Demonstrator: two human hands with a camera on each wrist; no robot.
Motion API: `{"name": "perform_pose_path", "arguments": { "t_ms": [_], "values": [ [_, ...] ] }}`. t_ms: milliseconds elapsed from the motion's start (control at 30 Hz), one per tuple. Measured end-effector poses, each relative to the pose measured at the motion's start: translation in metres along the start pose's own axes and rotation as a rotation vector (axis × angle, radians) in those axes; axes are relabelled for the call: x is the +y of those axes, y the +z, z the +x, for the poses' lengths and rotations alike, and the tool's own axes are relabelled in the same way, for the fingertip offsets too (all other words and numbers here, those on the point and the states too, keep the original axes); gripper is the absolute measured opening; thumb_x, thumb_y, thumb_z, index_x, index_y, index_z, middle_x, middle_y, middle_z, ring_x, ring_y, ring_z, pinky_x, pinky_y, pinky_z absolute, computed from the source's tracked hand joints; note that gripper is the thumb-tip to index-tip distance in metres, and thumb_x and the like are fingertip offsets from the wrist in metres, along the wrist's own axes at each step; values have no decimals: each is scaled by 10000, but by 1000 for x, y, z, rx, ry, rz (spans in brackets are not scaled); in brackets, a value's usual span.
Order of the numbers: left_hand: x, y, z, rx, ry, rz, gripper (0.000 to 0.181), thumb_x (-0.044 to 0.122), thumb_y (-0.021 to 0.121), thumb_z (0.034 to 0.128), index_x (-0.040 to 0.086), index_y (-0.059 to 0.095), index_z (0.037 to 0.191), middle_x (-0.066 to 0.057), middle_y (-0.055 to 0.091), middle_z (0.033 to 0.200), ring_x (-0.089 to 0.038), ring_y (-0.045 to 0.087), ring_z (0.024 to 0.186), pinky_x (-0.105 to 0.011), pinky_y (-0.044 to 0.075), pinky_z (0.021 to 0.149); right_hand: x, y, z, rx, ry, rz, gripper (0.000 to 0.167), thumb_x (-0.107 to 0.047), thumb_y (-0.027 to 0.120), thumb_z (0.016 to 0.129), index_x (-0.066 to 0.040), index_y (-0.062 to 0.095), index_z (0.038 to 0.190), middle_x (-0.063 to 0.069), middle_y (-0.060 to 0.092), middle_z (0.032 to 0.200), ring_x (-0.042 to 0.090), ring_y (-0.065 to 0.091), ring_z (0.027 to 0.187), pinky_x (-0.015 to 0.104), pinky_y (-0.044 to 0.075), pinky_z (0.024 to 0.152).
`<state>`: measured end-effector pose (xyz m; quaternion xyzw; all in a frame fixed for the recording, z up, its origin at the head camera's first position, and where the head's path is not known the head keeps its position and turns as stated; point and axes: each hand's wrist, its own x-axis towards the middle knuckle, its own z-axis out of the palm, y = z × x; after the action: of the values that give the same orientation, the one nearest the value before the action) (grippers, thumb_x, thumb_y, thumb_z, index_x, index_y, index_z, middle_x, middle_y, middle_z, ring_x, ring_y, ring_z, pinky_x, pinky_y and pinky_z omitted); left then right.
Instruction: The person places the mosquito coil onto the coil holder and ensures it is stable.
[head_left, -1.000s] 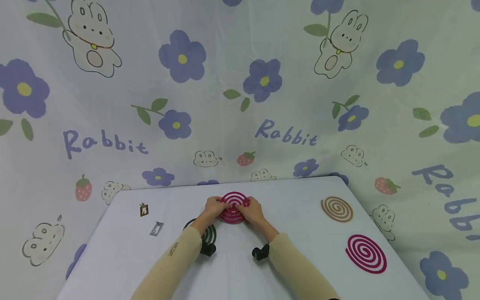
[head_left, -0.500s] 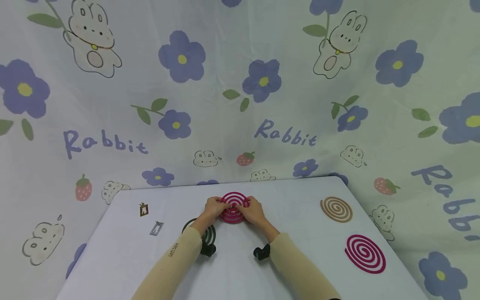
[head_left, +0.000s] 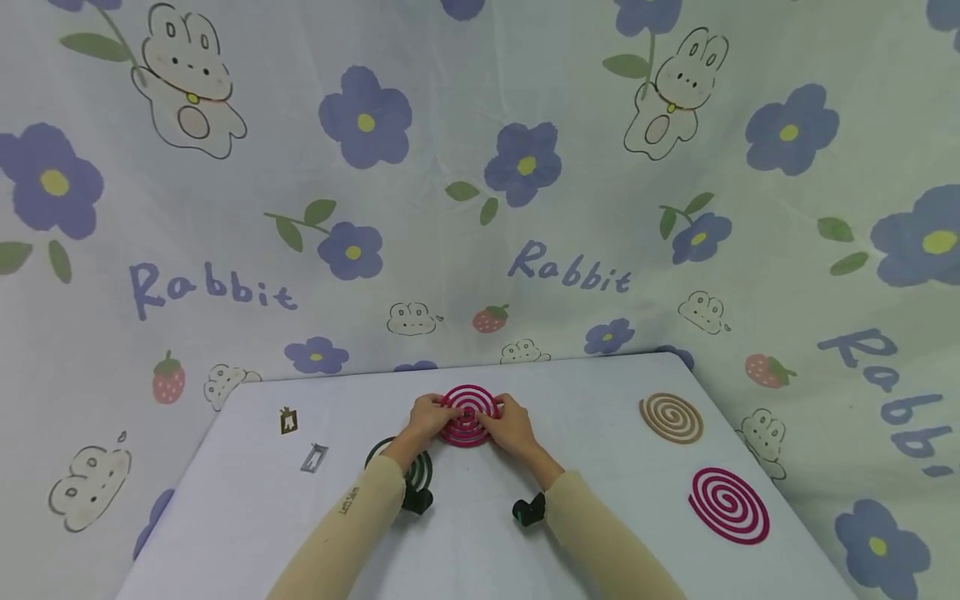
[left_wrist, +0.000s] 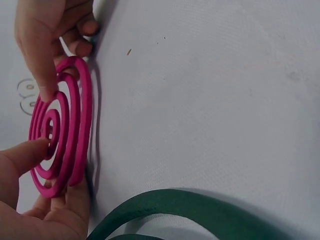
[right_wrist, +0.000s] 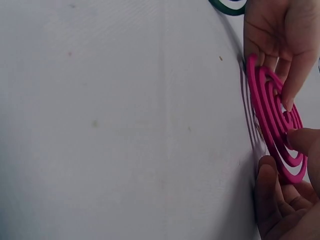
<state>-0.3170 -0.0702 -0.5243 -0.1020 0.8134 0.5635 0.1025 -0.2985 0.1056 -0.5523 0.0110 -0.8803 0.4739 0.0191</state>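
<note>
Held coil: A pink spiral hangs between two hands near the back edge of the white worktop, its shadow falling just beside it.
Left hand: The grip pinches the coil's left side, thumb across the face near the centre, fingers beneath the rim.
Right hand: The grip pinches the opposite side, thumb likewise over the rings, fingers underneath.
Green coil: A dark spiral lies under the left forearm, partly hidden from the head camera.
Right side: A tan coil lies near the back corner, a second pink coil in front of it, both flat and well apart from the hands.
Left side: A brass-coloured metal piece rests near a silver one.
Wrists: A black device sits by each beige sleeve.
Backdrop: Purple flowers, rabbits, strawberries and the word "Rabbit" decorate the pale fabric.
</note>
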Motion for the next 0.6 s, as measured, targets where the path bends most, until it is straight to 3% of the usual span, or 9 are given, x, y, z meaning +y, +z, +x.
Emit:
{"name": "perform_pose_path", "arguments": {
  "t_ms": [167,400,600],
  "values": [
    [0,1,0,12,5,-9,499,150,750,861,-46,522,1259,-198,603,1123,-247,589,918,-369,529,827,7,-4,-1,-20,-12,24,476,-229,711,895,-5,516,1267,21,606,750,122,557,503,245,482,464],
    [2,0,-2,11,26,-7,524,135,749,857,-64,506,1275,-234,573,1172,-286,593,980,-396,527,859,14,-15,-5,-7,-27,32,447,-234,718,893,5,541,1226,41,606,840,131,576,605,262,504,526],
    [3,-4,-6,12,44,12,548,101,758,842,-65,493,1292,-240,582,1153,-310,602,1005,-410,520,858,18,-29,-19,-40,-29,42,348,-219,709,898,-5,593,1146,48,608,863,143,583,641,279,510,546]
  ]
}}
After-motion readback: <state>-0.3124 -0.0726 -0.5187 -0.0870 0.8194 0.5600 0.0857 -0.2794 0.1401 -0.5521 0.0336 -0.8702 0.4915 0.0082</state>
